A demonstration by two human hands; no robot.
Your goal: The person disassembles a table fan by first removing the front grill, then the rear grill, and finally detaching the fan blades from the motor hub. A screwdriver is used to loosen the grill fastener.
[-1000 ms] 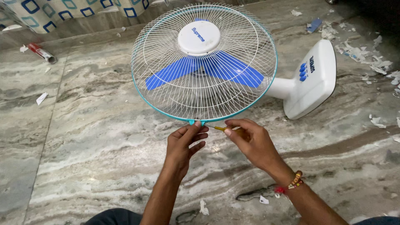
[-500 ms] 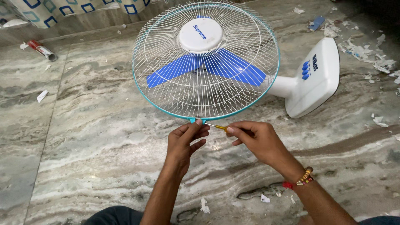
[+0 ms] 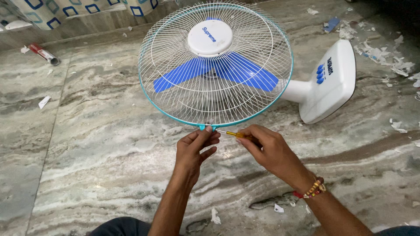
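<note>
Fan lies mid-floor; left hand pinches its rim clip, right hand grips a screwdriver against it.

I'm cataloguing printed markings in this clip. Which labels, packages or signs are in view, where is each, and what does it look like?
Hub label: round white cap at the centre of the fan guard, short blue lettering.
Base label: dark lettering on the white fan base, right of three blue buttons.
Tube package: small red-and-white tube lying on the floor, upper left.
No signs or screens.
</note>
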